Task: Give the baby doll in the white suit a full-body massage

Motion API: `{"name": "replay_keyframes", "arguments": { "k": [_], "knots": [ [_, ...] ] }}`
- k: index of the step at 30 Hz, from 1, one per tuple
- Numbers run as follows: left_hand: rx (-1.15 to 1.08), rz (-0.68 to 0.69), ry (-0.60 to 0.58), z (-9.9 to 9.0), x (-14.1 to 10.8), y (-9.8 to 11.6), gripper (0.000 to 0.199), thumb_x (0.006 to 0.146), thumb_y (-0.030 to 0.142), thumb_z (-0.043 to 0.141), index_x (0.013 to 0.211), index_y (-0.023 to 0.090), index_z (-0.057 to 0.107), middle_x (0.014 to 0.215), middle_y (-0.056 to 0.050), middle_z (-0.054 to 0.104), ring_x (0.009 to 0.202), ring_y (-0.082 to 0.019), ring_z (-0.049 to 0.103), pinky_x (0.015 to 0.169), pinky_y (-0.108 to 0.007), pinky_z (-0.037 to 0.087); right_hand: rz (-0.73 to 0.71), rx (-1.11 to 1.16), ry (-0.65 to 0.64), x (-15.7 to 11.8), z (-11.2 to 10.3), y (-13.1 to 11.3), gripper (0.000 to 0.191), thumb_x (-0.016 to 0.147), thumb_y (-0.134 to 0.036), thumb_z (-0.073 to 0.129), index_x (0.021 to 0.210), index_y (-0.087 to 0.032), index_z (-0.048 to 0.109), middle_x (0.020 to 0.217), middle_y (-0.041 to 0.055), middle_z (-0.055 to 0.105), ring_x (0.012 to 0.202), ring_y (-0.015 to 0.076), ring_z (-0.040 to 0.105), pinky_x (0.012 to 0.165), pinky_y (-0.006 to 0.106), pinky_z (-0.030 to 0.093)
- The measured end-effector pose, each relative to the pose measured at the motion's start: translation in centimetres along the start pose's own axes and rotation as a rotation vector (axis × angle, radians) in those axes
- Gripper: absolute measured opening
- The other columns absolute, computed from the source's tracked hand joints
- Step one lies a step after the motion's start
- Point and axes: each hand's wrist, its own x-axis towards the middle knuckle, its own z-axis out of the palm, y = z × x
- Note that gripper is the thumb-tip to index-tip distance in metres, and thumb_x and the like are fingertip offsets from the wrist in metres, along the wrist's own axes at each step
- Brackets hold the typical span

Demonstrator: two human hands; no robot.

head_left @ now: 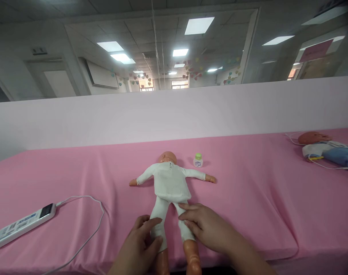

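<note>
A baby doll (171, 183) in a white long-sleeved top and white trousers lies stretched out on the pink cloth, its head away from me and its arms spread. My left hand (144, 242) is closed around the trouser leg (159, 210) on the left, thumb on the near side. On the other leg, my right hand (204, 225) has its fingers and thumb bent over the trouser fabric (185, 231). The doll's bare lower legs (191, 252) stick out below the cuffs toward me. I cannot tell which way the face points.
A small clear jar with a green lid (198, 160) stands right of the doll's head. At left lies a white handheld device (25, 225) with a white cable (101, 217). Another doll (334, 151) in blue and white lies far right. A white partition (168, 118) with glass above borders the table.
</note>
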Motion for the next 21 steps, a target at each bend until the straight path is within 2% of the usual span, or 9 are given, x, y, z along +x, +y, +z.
{"name": "replay_keyframes", "arguments": {
  "k": [2, 4, 6, 8, 10, 13, 16, 21],
  "knots": [
    [0.147, 0.042, 0.051, -0.9, 0.1, 0.6, 0.039, 0.085, 0.030, 0.067, 0.123, 0.030, 0.073, 0.149, -0.010, 0.050, 0.117, -0.033, 0.064, 0.097, -0.046, 0.055, 0.005, 0.084, 0.043, 0.0, -0.4, 0.7, 0.030, 0.100, -0.026, 0.050, 0.106, -0.030, 0.079, 0.135, 0.0010, 0.071, 0.129, 0.0255, 0.062, 0.105, 0.039, 0.050],
    [0.255, 0.096, 0.094, -1.6, 0.8, 1.3, 0.046, 0.082, 0.027, 0.069, 0.127, 0.033, 0.071, 0.157, -0.008, 0.044, 0.136, -0.037, 0.053, 0.108, -0.052, 0.049, 0.001, 0.130, 0.110, 0.3, -0.5, 1.4, 0.030, 0.101, -0.028, 0.050, 0.109, -0.029, 0.079, 0.129, 0.0028, 0.073, 0.124, 0.0263, 0.065, 0.105, 0.042, 0.052],
    [0.357, 0.199, 0.116, -1.9, 2.1, 2.1, 0.054, 0.083, 0.026, 0.067, 0.137, 0.032, 0.065, 0.161, -0.009, 0.043, 0.143, -0.037, 0.048, 0.113, -0.055, 0.046, 0.011, 0.111, 0.208, 1.1, -0.4, 1.9, 0.031, 0.102, -0.031, 0.050, 0.117, -0.027, 0.077, 0.129, 0.0054, 0.073, 0.122, 0.0264, 0.067, 0.107, 0.044, 0.052],
    [0.477, 0.345, 0.117, -1.6, 3.8, 2.9, 0.062, 0.086, 0.026, 0.064, 0.147, 0.027, 0.057, 0.163, -0.012, 0.042, 0.146, -0.037, 0.044, 0.116, -0.057, 0.042, 0.028, 0.037, 0.267, 2.0, -0.1, 2.2, 0.037, 0.102, -0.036, 0.052, 0.131, -0.025, 0.071, 0.141, 0.0080, 0.067, 0.132, 0.0276, 0.060, 0.115, 0.046, 0.046],
    [0.589, 0.477, 0.079, -0.8, 5.6, 3.4, 0.065, 0.089, 0.024, 0.059, 0.153, 0.017, 0.051, 0.163, -0.017, 0.042, 0.151, -0.037, 0.038, 0.121, -0.058, 0.036, 0.034, -0.027, 0.221, 3.1, 0.5, 2.2, 0.049, 0.102, -0.040, 0.052, 0.148, -0.022, 0.059, 0.156, 0.0094, 0.054, 0.146, 0.0286, 0.047, 0.123, 0.048, 0.036],
    [0.687, 0.536, -0.034, 0.6, 7.6, 3.0, 0.060, 0.095, 0.022, 0.049, 0.153, 0.007, 0.048, 0.161, -0.021, 0.044, 0.151, -0.036, 0.038, 0.123, -0.059, 0.034, 0.041, -0.050, 0.052, 4.1, 1.5, 2.2, 0.061, 0.105, -0.043, 0.047, 0.160, -0.019, 0.041, 0.167, 0.0104, 0.037, 0.156, 0.0276, 0.032, 0.129, 0.048, 0.025],
    [0.717, 0.512, -0.080, 1.5, 8.4, 1.9, 0.058, 0.097, 0.023, 0.048, 0.153, 0.007, 0.049, 0.159, -0.021, 0.045, 0.151, -0.036, 0.039, 0.123, -0.058, 0.035, 0.075, -0.072, -0.039, 4.5, 2.5, 2.2, 0.068, 0.105, -0.046, 0.046, 0.163, -0.015, 0.032, 0.169, 0.0117, 0.029, 0.158, 0.0271, 0.025, 0.131, 0.046, 0.021],
    [0.642, 0.456, -0.102, 1.5, 8.3, 1.5, 0.057, 0.095, 0.024, 0.051, 0.151, 0.011, 0.053, 0.157, -0.019, 0.049, 0.149, -0.035, 0.042, 0.122, -0.057, 0.036, 0.063, -0.105, -0.068, 4.4, 3.5, 2.3, 0.068, 0.104, -0.043, 0.046, 0.164, -0.015, 0.029, 0.171, 0.0097, 0.024, 0.160, 0.0262, 0.021, 0.132, 0.045, 0.018]
  ]
}}
